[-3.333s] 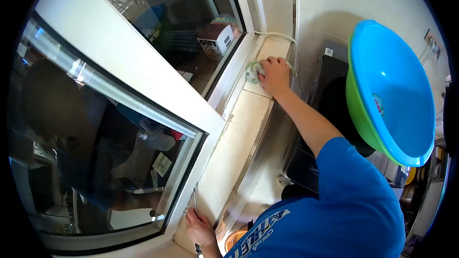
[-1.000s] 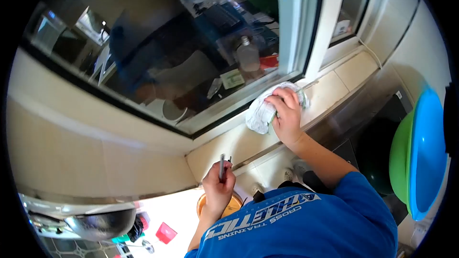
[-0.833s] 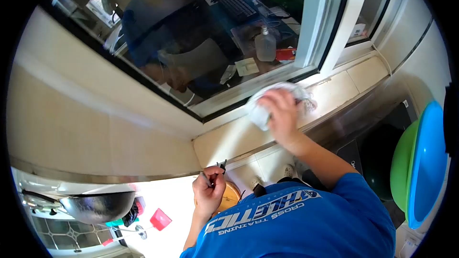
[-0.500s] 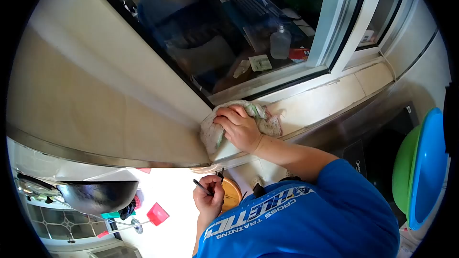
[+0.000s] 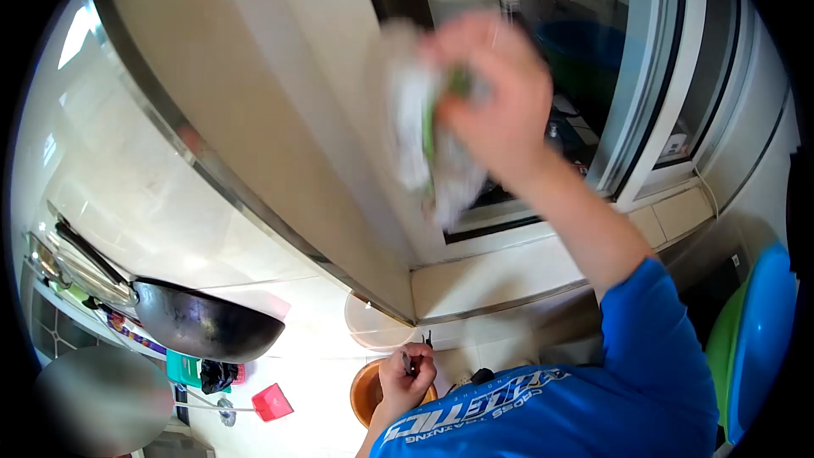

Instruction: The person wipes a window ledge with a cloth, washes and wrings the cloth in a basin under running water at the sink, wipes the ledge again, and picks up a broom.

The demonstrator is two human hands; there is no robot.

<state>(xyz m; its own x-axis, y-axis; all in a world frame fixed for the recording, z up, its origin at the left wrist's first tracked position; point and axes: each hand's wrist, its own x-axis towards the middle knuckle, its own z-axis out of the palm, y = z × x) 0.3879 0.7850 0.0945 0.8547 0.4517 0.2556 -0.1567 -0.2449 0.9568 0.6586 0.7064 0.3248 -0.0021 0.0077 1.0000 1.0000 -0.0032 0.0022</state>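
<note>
Closest to me, the right hand [image 5: 500,89] is up in the air, blurred, its fingers closed round a bunched white and green cloth [image 5: 415,131]; the cloth hangs in front of the seam between the beige wall [image 5: 288,119] and the window [image 5: 585,59], and whether it touches either one I can't tell; below the raised arm spreads the blue shirt [image 5: 560,403], lettered across the chest; down in front of it the left hand [image 5: 409,377] is curled narrow around a thin dark tool [image 5: 408,364], over an orange tub [image 5: 365,394]; past the hands runs the pale tiled sill [image 5: 500,276], at the foot of the window; off to the right stands a blue basin [image 5: 767,331], with a green basin [image 5: 725,335] against its outer side; over on the left there's a black wok [image 5: 203,318], and beyond it, a red dustpan [image 5: 271,403] by the floor.
</note>
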